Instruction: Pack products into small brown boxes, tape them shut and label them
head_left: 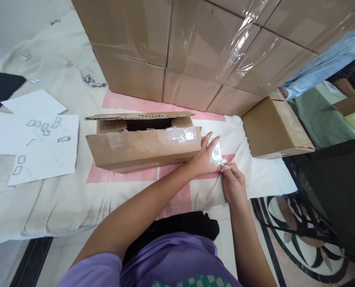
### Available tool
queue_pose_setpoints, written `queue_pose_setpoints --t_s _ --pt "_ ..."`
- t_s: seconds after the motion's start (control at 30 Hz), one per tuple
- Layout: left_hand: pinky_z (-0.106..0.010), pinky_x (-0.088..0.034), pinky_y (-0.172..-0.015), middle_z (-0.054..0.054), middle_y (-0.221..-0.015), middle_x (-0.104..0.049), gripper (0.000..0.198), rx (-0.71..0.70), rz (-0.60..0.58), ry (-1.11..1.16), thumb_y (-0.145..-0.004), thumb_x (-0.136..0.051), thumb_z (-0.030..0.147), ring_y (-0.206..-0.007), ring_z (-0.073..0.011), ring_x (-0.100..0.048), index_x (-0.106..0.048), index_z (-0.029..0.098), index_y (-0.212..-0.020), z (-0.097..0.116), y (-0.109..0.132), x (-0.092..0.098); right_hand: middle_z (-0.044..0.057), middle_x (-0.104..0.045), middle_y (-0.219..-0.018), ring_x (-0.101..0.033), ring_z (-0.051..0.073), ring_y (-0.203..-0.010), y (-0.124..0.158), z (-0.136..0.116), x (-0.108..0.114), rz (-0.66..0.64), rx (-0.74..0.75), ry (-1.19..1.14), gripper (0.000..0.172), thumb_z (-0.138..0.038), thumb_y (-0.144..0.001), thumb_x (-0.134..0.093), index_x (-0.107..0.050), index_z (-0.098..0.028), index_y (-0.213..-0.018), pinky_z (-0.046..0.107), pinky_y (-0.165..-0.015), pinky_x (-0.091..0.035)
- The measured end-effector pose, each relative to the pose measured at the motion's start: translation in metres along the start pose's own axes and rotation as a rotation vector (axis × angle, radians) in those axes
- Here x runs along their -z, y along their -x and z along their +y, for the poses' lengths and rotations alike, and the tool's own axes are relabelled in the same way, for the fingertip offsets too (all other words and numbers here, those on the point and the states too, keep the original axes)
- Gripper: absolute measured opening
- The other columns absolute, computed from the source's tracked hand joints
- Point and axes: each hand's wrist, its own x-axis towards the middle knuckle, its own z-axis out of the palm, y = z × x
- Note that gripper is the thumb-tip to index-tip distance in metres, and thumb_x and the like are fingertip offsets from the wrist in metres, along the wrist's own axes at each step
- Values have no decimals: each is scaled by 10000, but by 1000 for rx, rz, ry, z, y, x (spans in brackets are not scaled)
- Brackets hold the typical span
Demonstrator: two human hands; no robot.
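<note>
My right hand (234, 182) pinches a small silver metal buckle (222, 162), a rectangular frame, between thumb and fingertips. Beside it, my left hand (205, 157) lies with its fingers spread over the cloth, its thumb side close to the buckle. A shiny white strip or piece of plastic (216, 152) shows between the two hands; its exact kind is unclear. Just left of my left hand stands an open cardboard box (144, 149), its flap raised and its inside mostly dark.
Taped, stacked cartons (195, 52) rise at the back. Another carton (275, 127) stands right. White papers (57, 159) bear several buckle-like pieces; a metal cluster (93, 81) and a dark flat object (2, 89) lie farther back. A person's blue sleeve (326, 63) shows at right.
</note>
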Motion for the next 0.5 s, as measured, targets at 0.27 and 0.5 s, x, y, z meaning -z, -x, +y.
queue_pose_setpoints --t_s 0.27,0.5 --pt "-572 -297 -1254 -194 -1676 -232 1025 -5 13 3 -716 -856 453 -1528 -378 -285 -335 187 -1557 -1 1 -2 9 -529 -839 -509 170 -839 3 -1 0 6 -13 -138 231 -404 -842 -788 -727 -237 -694 364 -885 -412" --pt "-574 -306 -1251 -202 -1675 -228 1005 1 -4 0 -740 -834 474 -1522 -387 -290 -330 180 -1558 1 1 1 8 -511 -827 -495 180 -851 3 5 1 26 -2 -34 296 -441 -865 -757 -677 -239 -663 370 -893 -421"
